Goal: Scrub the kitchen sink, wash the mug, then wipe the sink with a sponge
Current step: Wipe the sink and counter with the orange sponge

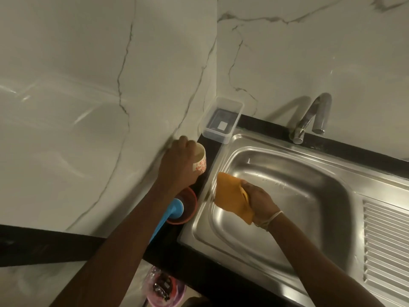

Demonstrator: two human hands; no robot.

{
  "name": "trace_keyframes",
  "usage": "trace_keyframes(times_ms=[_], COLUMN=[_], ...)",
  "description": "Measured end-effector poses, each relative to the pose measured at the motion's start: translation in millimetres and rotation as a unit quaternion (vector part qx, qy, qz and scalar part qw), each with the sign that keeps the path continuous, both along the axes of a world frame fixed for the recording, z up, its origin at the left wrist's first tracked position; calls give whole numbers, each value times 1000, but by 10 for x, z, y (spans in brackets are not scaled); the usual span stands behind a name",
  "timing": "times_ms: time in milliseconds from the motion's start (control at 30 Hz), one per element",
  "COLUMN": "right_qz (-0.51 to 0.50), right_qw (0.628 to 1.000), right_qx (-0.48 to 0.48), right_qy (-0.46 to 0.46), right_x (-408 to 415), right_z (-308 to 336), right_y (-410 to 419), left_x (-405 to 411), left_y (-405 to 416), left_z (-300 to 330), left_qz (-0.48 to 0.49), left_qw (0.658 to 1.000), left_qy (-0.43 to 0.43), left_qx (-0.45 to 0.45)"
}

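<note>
A steel sink (pixel 287 156) fills the right half of the view. My left hand (pixel 177 160) grips a white mug (pixel 200 161) with a red flower pattern, on or just above the black counter strip left of the sink, near the marble wall. My right hand (pixel 257 199) holds a folded orange sponge cloth (pixel 230 193) against the basin's left inner wall. A thin band circles my right wrist.
A clear plastic tray (pixel 221 119) sits in the back corner. A chrome tap (pixel 309 120) stands behind the basin. A blue-handled brush (pixel 170 214) lies in a red bowl (pixel 190 207) under my left forearm. The ribbed drainboard (pixel 385 242) lies right. A pink container (pixel 163 289) sits below the counter.
</note>
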State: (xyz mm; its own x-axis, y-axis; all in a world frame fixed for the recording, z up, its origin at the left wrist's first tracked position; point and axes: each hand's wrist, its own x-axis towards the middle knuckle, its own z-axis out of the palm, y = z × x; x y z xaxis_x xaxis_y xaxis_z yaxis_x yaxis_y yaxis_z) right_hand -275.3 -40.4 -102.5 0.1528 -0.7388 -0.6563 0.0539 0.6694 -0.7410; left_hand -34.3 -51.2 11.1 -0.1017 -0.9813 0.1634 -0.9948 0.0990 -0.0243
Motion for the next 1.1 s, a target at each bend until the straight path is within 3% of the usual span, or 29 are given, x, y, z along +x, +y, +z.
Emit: trace_keyframes(times_ms=[100, 200, 300, 400, 567, 700, 900, 1000, 1100], right_qz=[43, 47, 23, 9, 74, 94, 179, 266, 339], right_qw=[997, 995, 998, 999, 980, 969, 914, 821, 730], right_qx=[35, 48, 41, -6, -76, -133, -244, -344, -437], right_qy=[-49, -70, -48, 49, 171, 183, 268, 371, 403], right_x=[220, 426, 589, 743, 860, 876, 1022, 1080, 1057], right_z=[151, 262, 252, 138, 5, 84, 69, 80, -18], right_y=[-75, -178, -320, -494, -573, -427, -429, -554, -590], left_x=[-41, -75, -104, -79, -76, -61, -108, -120, -128], left_y=[-348, -604, -775, -893, -1013, -1100, -1219, -1220, -1204], left_z=[-13, 2, 22, 12, -3, 28, 228, 316, 341], left_qz=[-89, -66, -82, -95, -81, -73, -85, -84, -83], left_qw=[976, 966, 963, 971, 974, 974, 974, 976, 975], left_qy=[-173, -146, -167, -144, -108, -94, -100, -86, -78], left_qx=[96, 205, 195, 165, 184, 193, 186, 183, 191])
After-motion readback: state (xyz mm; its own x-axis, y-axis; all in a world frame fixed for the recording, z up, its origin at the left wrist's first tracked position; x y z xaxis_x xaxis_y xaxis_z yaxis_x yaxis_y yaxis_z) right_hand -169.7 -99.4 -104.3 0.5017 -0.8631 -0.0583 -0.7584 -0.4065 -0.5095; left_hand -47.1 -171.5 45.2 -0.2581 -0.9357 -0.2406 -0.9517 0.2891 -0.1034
